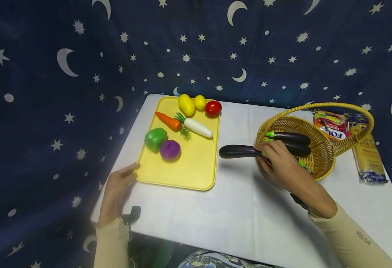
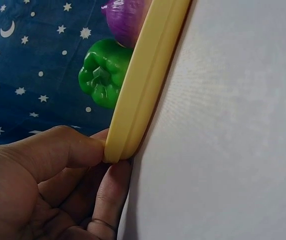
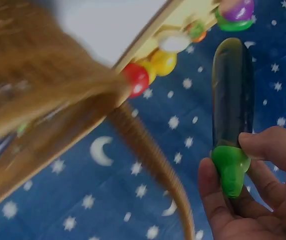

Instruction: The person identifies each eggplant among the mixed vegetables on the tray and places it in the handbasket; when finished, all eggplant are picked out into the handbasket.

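Observation:
My right hand pinches a dark eggplant near its green cap, over the left rim of the wicker basket. In the right wrist view, thumb and fingers close around the eggplant's green cap. Inside the basket lie more eggplants. My left hand grips the near left corner of a yellow tray, thumb above and a finger below in the left wrist view. On the tray are a green bell pepper, a purple onion-like vegetable, a carrot and a white radish.
A yellow mango-like fruit, a lemon and a red tomato-like fruit sit along the tray's far edge. The basket's tall handle arches over it. Candy packaging and a long yellow packet lie to its right on the white table.

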Motion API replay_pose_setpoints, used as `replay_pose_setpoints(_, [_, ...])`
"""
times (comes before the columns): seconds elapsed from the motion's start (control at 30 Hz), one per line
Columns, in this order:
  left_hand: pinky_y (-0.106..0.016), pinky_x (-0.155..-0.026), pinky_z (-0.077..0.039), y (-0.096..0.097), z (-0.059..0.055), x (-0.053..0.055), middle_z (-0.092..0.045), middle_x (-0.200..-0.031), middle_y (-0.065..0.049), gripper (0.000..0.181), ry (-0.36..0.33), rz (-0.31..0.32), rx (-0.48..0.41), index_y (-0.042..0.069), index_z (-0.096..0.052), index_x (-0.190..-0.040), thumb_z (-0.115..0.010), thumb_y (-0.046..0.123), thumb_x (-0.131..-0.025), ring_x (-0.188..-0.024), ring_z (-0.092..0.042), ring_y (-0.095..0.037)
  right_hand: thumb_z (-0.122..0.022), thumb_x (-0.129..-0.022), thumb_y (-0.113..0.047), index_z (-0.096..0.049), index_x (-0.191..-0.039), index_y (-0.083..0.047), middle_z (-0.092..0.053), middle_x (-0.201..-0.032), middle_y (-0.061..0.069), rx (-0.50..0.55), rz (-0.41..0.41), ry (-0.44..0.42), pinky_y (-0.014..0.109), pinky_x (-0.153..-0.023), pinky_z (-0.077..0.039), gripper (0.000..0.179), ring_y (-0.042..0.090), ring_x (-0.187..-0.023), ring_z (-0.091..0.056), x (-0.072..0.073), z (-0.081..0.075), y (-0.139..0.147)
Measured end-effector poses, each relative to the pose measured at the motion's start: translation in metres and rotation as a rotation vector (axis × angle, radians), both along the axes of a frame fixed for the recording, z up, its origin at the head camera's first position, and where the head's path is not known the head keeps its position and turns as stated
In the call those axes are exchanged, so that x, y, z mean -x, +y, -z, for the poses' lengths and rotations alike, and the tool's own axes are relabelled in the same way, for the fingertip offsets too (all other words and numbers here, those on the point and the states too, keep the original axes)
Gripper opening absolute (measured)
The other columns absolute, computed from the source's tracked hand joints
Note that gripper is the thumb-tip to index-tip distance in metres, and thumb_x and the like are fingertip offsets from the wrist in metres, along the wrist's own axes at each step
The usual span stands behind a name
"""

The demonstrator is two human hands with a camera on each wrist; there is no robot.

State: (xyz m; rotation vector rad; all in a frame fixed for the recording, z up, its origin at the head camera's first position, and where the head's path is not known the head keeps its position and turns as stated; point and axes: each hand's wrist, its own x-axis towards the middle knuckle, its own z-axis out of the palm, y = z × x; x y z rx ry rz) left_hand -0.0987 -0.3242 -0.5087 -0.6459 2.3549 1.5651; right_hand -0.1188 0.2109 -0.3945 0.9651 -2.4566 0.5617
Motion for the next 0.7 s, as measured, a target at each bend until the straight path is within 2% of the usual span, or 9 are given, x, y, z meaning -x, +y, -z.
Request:
replay_pose_setpoints(0.1, [-0.052, -0.137, -0.023, 0.002, 0.000, 0.000, -0.049, -0.167, -0.004, 0.049, 0.009, 0.014, 0.007, 0.014, -0.062, -0.150, -0.067, 0.016, -0.101, -0.164, -0.032, -0.031, -0.037, -0.114, -0.038, -0.068, -0.118, 0.006, -0.067, -0.112, 0.020, 0.024, 0.014, 0.045, 0.034, -0.095, -0.045, 0.054, 0.036, -0.105, -0.060, -0.014, -0.008, 0.026])
replay_pose_setpoints(0.13, [-0.052, -0.137, -0.023, 0.003, -0.002, -0.001, -0.049, -0.166, -0.004, 0.049, 0.013, 0.016, 0.011, 0.014, -0.062, -0.149, -0.067, 0.016, -0.101, -0.164, -0.033, -0.031, -0.036, -0.114, -0.039, -0.068, -0.119, 0.007, -0.067, -0.113, 0.022, 0.015, 0.034, 0.046, 0.035, -0.095, -0.043, 0.055, 0.039, -0.104, -0.059, -0.018, -0.013, 0.035])
replay_pose_setpoints(0.23, [-0.052, -0.137, -0.024, 0.003, -0.005, -0.002, -0.050, -0.165, -0.005, 0.048, 0.026, 0.013, 0.024, 0.013, -0.062, -0.149, -0.067, 0.016, -0.101, -0.163, -0.033, -0.031, -0.035, -0.114, -0.036, -0.067, -0.120, 0.008, -0.065, -0.114, 0.027, 0.005, 0.115, 0.064, 0.036, -0.095, -0.041, 0.054, 0.045, -0.103, -0.056, -0.025, -0.031, 0.059])
replay_pose_setpoints(0.3, [-0.052, -0.137, -0.024, 0.002, -0.006, -0.003, -0.050, -0.165, -0.003, 0.048, 0.024, -0.001, 0.023, 0.014, -0.062, -0.149, -0.067, 0.016, -0.101, -0.164, -0.033, -0.030, -0.046, -0.111, -0.020, -0.067, -0.120, 0.009, -0.064, -0.114, 0.030, 0.021, 0.159, 0.078, 0.033, -0.102, -0.039, 0.036, 0.049, -0.105, -0.054, -0.023, -0.041, 0.072])
replay_pose_setpoints(0.37, [-0.052, -0.137, -0.024, 0.002, -0.007, -0.003, -0.050, -0.165, -0.002, 0.048, 0.021, -0.008, 0.031, 0.015, -0.063, -0.149, -0.066, 0.016, -0.101, -0.164, -0.033, -0.029, -0.057, -0.101, 0.002, -0.067, -0.119, 0.009, -0.064, -0.114, 0.032, 0.046, 0.183, 0.090, 0.036, -0.105, -0.038, 0.022, 0.052, -0.106, -0.053, -0.017, -0.048, 0.084])
replay_pose_setpoints(0.4, [-0.052, -0.138, -0.023, 0.001, -0.007, -0.003, -0.050, -0.165, -0.001, 0.048, 0.017, -0.012, 0.031, 0.016, -0.063, -0.149, -0.066, 0.015, -0.101, -0.164, -0.032, -0.028, -0.061, -0.093, 0.011, -0.067, -0.118, 0.010, -0.063, -0.113, 0.033, 0.058, 0.188, 0.099, 0.039, -0.105, -0.039, 0.025, 0.053, -0.105, -0.053, -0.012, -0.049, 0.089])
replay_pose_setpoints(0.47, [-0.051, -0.138, -0.023, 0.001, -0.006, -0.004, -0.050, -0.165, -0.001, 0.048, 0.020, -0.012, 0.033, 0.015, -0.063, -0.149, -0.066, 0.014, -0.101, -0.164, -0.032, -0.028, -0.066, -0.078, 0.025, -0.066, -0.115, 0.012, -0.062, -0.109, 0.035, 0.052, 0.188, 0.116, 0.051, -0.096, -0.040, 0.039, 0.055, -0.101, -0.051, 0.000, -0.049, 0.099])
replay_pose_setpoints(0.57, [-0.051, -0.138, -0.023, 0.000, -0.003, -0.003, -0.050, -0.165, -0.004, 0.048, 0.040, -0.002, 0.038, 0.012, -0.063, -0.148, -0.067, 0.012, -0.100, -0.164, -0.033, -0.030, -0.066, -0.077, 0.028, -0.066, -0.113, 0.014, -0.063, -0.106, 0.035, 0.001, 0.209, 0.101, 0.064, -0.089, -0.039, 0.038, 0.056, -0.097, -0.052, 0.022, -0.044, 0.111])
replay_pose_setpoints(0.7, [-0.052, -0.137, -0.024, 0.001, 0.002, -0.002, -0.051, -0.165, -0.006, 0.048, 0.046, 0.007, 0.043, 0.012, -0.063, -0.148, -0.067, 0.011, -0.100, -0.163, -0.035, -0.031, -0.065, -0.085, 0.025, -0.066, -0.114, 0.013, -0.063, -0.111, 0.035, -0.063, 0.246, 0.003, 0.066, -0.091, -0.042, 0.032, 0.054, -0.101, -0.052, 0.046, -0.037, 0.119])
